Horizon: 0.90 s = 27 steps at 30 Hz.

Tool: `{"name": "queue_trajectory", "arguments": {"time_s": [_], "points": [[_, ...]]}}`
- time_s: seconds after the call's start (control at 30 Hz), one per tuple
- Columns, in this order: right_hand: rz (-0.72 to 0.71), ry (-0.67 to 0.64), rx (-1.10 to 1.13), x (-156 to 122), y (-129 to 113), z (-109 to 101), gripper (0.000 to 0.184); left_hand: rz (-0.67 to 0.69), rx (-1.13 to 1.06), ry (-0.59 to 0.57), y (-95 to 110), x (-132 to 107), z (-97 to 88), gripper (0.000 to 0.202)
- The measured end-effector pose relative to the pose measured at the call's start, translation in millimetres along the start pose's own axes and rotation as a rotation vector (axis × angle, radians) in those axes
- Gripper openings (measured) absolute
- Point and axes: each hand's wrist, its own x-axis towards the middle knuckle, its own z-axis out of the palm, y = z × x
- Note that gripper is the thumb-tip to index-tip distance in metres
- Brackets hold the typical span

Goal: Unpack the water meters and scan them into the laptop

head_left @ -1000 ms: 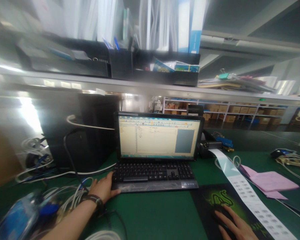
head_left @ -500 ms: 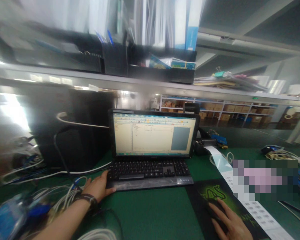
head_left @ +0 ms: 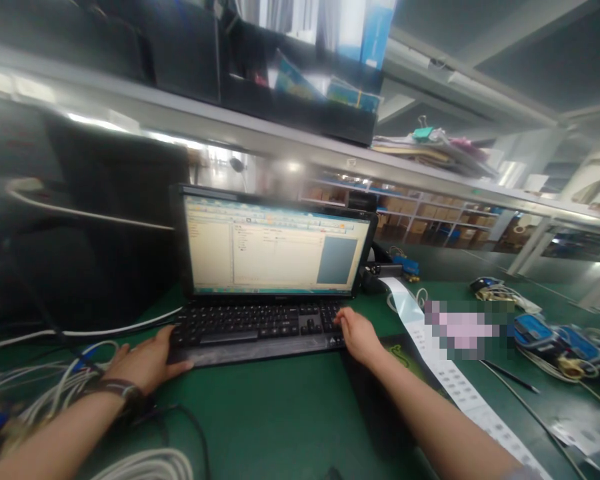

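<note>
A black keyboard (head_left: 275, 350) lies on the green bench top in front of the monitor (head_left: 275, 250), whose lit screen shows a software window with a grey-blue panel. My left hand (head_left: 143, 363) rests at the keyboard's left end, thumb and fingers apart, with the thumb by its front corner. Over the number pad at the right end is my right hand (head_left: 357, 333), its fingers bent down towards the keys and holding nothing. My right forearm crosses a black mouse mat (head_left: 373, 400) with a green print. The mouse cannot be made out.
Bundled white cables (head_left: 145, 463) lie at the left front. A long printed label strip (head_left: 450, 373) runs from a black device (head_left: 375, 277) along the right. Blue devices with cables (head_left: 535, 333) sit farther right. A shelf (head_left: 300, 137) with file boxes spans above.
My right hand has left the mouse and moved up and left to the keyboard's number pad. My left hand stays at the keyboard's left end. The view has shifted right.
</note>
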Motion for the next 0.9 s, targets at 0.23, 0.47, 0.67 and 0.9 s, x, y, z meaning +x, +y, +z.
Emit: {"name": "queue_trajectory", "arguments": {"time_s": [0.23,0.47,0.67,0.9], "points": [[-0.018,-0.066,-0.123,25,-2,30,0.018,0.006,-0.010,0.006,0,2,1.4,0.077],[0.119,0.017,-0.155,17,23,10,0.022,0.010,-0.010,-0.005,-5,4,4.7,0.076],[0.069,-0.056,-0.151,17,24,15,0.019,-0.005,-0.017,-0.009,-6,5,6.5,0.077],[0.091,0.078,-0.164,-51,39,-10,0.024,-0.019,-0.067,-0.034,6,-7,-9.4,0.083]]}}
